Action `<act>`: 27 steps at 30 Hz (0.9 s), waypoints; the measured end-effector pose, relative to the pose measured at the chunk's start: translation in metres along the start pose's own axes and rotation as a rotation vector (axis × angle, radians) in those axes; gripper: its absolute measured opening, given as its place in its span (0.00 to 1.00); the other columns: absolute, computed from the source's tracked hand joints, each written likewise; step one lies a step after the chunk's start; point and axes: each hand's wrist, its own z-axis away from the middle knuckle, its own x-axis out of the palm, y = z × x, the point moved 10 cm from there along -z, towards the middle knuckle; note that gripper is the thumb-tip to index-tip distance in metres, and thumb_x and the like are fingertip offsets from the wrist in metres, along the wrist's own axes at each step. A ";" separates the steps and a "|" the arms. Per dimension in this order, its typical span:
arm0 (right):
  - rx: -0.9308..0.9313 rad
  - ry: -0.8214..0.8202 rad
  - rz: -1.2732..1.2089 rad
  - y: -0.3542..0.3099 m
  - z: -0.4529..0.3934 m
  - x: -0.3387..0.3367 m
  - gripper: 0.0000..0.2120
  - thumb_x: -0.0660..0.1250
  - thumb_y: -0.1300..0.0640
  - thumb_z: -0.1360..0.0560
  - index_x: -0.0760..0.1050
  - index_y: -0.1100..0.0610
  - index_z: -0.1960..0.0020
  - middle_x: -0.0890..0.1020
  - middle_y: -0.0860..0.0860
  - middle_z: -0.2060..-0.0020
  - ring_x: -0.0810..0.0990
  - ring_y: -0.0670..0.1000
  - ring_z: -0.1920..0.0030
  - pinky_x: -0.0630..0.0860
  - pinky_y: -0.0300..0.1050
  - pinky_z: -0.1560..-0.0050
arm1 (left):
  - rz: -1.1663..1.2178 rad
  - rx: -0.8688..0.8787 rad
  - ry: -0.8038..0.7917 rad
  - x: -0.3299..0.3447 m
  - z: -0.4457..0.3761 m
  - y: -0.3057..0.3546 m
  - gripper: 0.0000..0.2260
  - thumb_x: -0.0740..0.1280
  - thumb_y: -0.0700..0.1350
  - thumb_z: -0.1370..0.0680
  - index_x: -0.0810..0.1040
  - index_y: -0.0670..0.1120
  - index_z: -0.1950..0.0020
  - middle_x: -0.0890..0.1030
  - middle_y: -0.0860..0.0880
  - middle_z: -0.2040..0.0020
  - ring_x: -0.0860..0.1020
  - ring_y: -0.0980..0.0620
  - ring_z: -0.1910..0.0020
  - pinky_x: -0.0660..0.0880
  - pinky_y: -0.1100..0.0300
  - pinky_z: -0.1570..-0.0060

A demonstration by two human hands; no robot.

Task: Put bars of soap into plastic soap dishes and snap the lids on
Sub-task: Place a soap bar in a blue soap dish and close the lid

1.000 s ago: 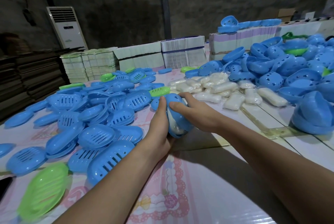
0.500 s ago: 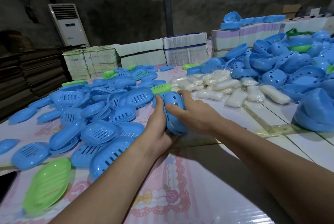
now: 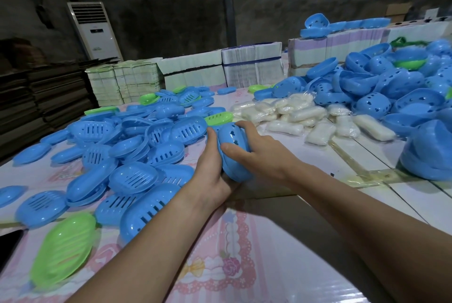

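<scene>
Mid-frame, both hands clamp one blue soap dish (image 3: 234, 151) standing on edge: left hand (image 3: 212, 170) behind it, right hand (image 3: 259, 153) in front, equally close. Its long axis runs away from the camera (lid looks shut). Wrapped soap bars (image 3: 305, 117) lie beyond, upper right.

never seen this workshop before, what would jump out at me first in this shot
First, the two bare hands at centre: the left hand and right hand squeeze a closed blue soap dish between them. Next, blue plastic floods the table: slotted blue lids spread at left, and hole-punched blue dish bases pile up at right. Behind the hands lies a pale cluster of wrapped soap bars.
</scene>
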 end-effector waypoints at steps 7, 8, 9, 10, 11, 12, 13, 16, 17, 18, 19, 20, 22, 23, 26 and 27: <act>-0.026 -0.036 -0.066 0.001 -0.001 0.007 0.38 0.48 0.25 0.32 0.52 0.40 0.26 0.76 0.55 0.36 0.76 0.58 0.41 0.70 0.58 0.37 | 0.049 -0.019 0.013 -0.002 0.001 0.000 0.29 0.62 0.69 0.24 0.82 0.47 0.39 0.86 0.41 0.54 0.86 0.42 0.60 0.82 0.44 0.57; -0.024 -0.040 -0.060 0.001 -0.001 0.008 0.39 0.47 0.25 0.33 0.52 0.40 0.26 0.76 0.55 0.35 0.76 0.59 0.40 0.70 0.58 0.37 | 0.054 -0.022 0.017 -0.002 0.002 0.000 0.28 0.63 0.69 0.24 0.81 0.48 0.38 0.86 0.42 0.55 0.86 0.43 0.61 0.82 0.43 0.55; -0.020 -0.044 -0.059 0.001 -0.002 0.008 0.40 0.47 0.24 0.34 0.52 0.40 0.26 0.76 0.55 0.36 0.76 0.59 0.41 0.70 0.58 0.37 | 0.053 -0.023 0.024 -0.003 0.002 0.000 0.28 0.63 0.69 0.24 0.81 0.48 0.38 0.86 0.42 0.56 0.86 0.44 0.61 0.81 0.43 0.54; -0.014 -0.048 -0.063 0.002 -0.002 0.009 0.40 0.47 0.24 0.35 0.52 0.39 0.27 0.76 0.55 0.36 0.76 0.59 0.41 0.71 0.58 0.37 | 0.045 -0.022 0.033 -0.003 0.003 0.000 0.26 0.64 0.68 0.24 0.82 0.49 0.40 0.86 0.43 0.56 0.86 0.44 0.62 0.80 0.44 0.53; -0.003 -0.054 -0.080 0.003 -0.002 0.008 0.40 0.49 0.24 0.35 0.53 0.39 0.27 0.76 0.55 0.37 0.77 0.58 0.42 0.71 0.57 0.37 | 0.036 -0.022 0.039 -0.003 0.005 -0.001 0.25 0.64 0.68 0.23 0.82 0.48 0.43 0.86 0.43 0.57 0.86 0.45 0.63 0.81 0.44 0.54; 0.009 -0.058 -0.115 0.005 -0.003 0.008 0.38 0.51 0.25 0.34 0.55 0.39 0.28 0.77 0.55 0.38 0.77 0.57 0.42 0.72 0.56 0.38 | 0.024 -0.021 0.044 -0.002 0.005 -0.003 0.24 0.64 0.67 0.23 0.83 0.48 0.45 0.86 0.44 0.58 0.86 0.46 0.63 0.82 0.46 0.57; 0.020 -0.057 -0.160 0.008 -0.004 0.007 0.35 0.54 0.27 0.31 0.56 0.40 0.28 0.77 0.56 0.39 0.77 0.57 0.43 0.72 0.55 0.38 | 0.009 -0.018 0.048 -0.002 0.006 -0.004 0.23 0.65 0.67 0.23 0.83 0.47 0.46 0.86 0.44 0.58 0.86 0.46 0.63 0.84 0.48 0.60; 0.025 -0.046 -0.201 0.011 -0.007 0.004 0.29 0.58 0.34 0.25 0.59 0.42 0.28 0.78 0.58 0.40 0.78 0.57 0.44 0.73 0.55 0.38 | -0.031 -0.001 0.066 0.000 0.006 -0.003 0.23 0.64 0.66 0.22 0.83 0.47 0.47 0.86 0.44 0.59 0.86 0.47 0.63 0.84 0.55 0.62; 0.018 -0.046 -0.188 0.011 -0.007 0.004 0.28 0.57 0.34 0.25 0.59 0.42 0.28 0.78 0.58 0.40 0.78 0.57 0.43 0.73 0.56 0.38 | -0.034 -0.001 0.066 0.000 0.007 -0.003 0.24 0.64 0.66 0.22 0.83 0.47 0.46 0.86 0.44 0.58 0.86 0.47 0.62 0.84 0.54 0.58; 0.008 -0.048 -0.179 0.010 -0.007 0.005 0.28 0.57 0.34 0.24 0.58 0.42 0.27 0.77 0.58 0.39 0.78 0.58 0.42 0.72 0.56 0.38 | -0.033 -0.006 0.063 0.001 0.008 -0.002 0.25 0.64 0.67 0.23 0.82 0.47 0.43 0.86 0.44 0.55 0.85 0.46 0.59 0.83 0.52 0.53; -0.001 -0.051 -0.174 0.009 -0.007 0.005 0.28 0.57 0.35 0.23 0.57 0.42 0.27 0.77 0.58 0.39 0.77 0.58 0.42 0.72 0.57 0.37 | -0.030 -0.013 0.063 0.001 0.009 -0.001 0.26 0.65 0.67 0.23 0.82 0.47 0.39 0.86 0.43 0.52 0.85 0.45 0.55 0.81 0.50 0.49; -0.010 -0.054 -0.172 0.008 -0.007 0.006 0.28 0.57 0.35 0.23 0.57 0.42 0.27 0.77 0.58 0.38 0.77 0.58 0.42 0.71 0.57 0.37 | -0.026 -0.018 0.066 0.000 0.009 -0.001 0.27 0.65 0.67 0.23 0.81 0.48 0.37 0.85 0.43 0.50 0.84 0.45 0.54 0.80 0.49 0.47; -0.023 -0.057 -0.175 0.006 -0.006 0.005 0.28 0.58 0.35 0.23 0.56 0.42 0.27 0.77 0.58 0.38 0.77 0.58 0.41 0.71 0.57 0.37 | -0.014 -0.011 0.073 -0.001 0.009 0.000 0.27 0.65 0.67 0.23 0.81 0.48 0.35 0.85 0.43 0.50 0.85 0.45 0.55 0.81 0.49 0.49; -0.029 -0.057 -0.181 0.005 -0.005 0.005 0.29 0.57 0.34 0.24 0.56 0.41 0.27 0.77 0.58 0.38 0.77 0.59 0.41 0.71 0.57 0.37 | -0.009 -0.003 0.074 -0.001 0.009 0.001 0.26 0.65 0.66 0.23 0.81 0.48 0.36 0.86 0.44 0.52 0.85 0.45 0.56 0.81 0.50 0.51; -0.047 -0.051 -0.183 0.002 -0.003 0.004 0.31 0.56 0.33 0.26 0.55 0.41 0.27 0.77 0.57 0.38 0.77 0.58 0.42 0.72 0.57 0.38 | 0.012 0.006 0.070 0.001 0.009 0.001 0.23 0.64 0.66 0.22 0.82 0.49 0.42 0.86 0.44 0.57 0.85 0.46 0.61 0.81 0.50 0.52; -0.054 -0.050 -0.175 0.001 -0.003 0.004 0.32 0.56 0.32 0.27 0.55 0.41 0.26 0.77 0.57 0.38 0.77 0.58 0.42 0.72 0.57 0.38 | 0.021 0.007 0.072 0.001 0.009 0.001 0.23 0.64 0.66 0.22 0.82 0.49 0.43 0.85 0.44 0.57 0.85 0.46 0.60 0.81 0.50 0.50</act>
